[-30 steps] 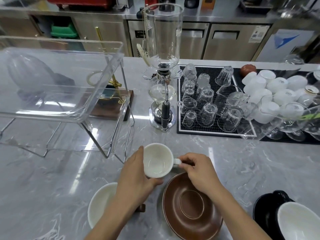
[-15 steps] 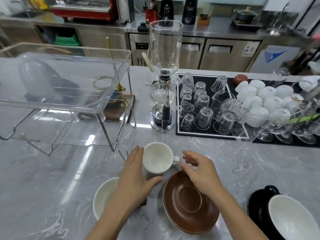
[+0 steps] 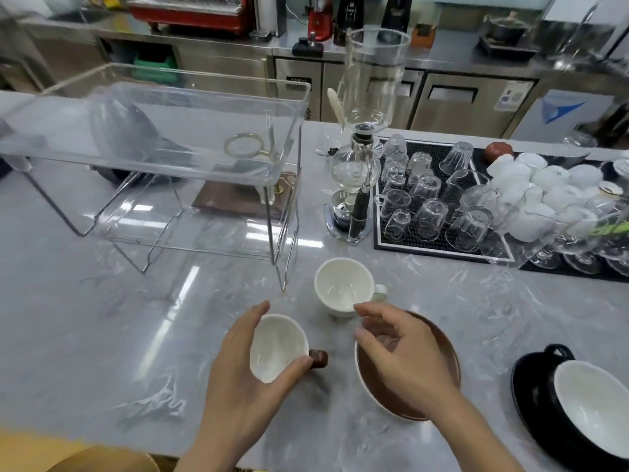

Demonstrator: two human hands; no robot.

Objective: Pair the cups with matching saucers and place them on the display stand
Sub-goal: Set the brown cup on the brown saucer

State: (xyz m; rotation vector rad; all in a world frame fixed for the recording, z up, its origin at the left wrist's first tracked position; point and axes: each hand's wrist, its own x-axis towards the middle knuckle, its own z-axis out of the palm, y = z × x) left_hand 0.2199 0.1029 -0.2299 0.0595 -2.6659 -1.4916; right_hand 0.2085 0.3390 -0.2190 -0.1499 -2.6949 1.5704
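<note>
A white cup [image 3: 342,287] stands upright on the marble counter, free of both hands. Just below and to its left, my left hand [image 3: 238,379] wraps a cup with a white inside and a brown handle [image 3: 277,347], fingers on its left rim and thumb by the handle. My right hand [image 3: 401,352] hovers with spread fingers over a brown saucer [image 3: 446,352], hiding much of it. At the far right a black cup [image 3: 592,407] with a white inside sits on a black saucer [image 3: 531,386]. The clear two-tier display stand [image 3: 163,165] stands at the back left.
A glass siphon coffee maker [image 3: 360,172] stands behind the white cup. Right of it, a black mat [image 3: 384,245] holds several upturned glasses, with several white cups [image 3: 531,192] further right. Steel cabinets run along the back.
Both hands have let go of the white cup, which now stands on the counter. My left hand dropped to the brown-handled cup and my right hand moved over the brown saucer.
</note>
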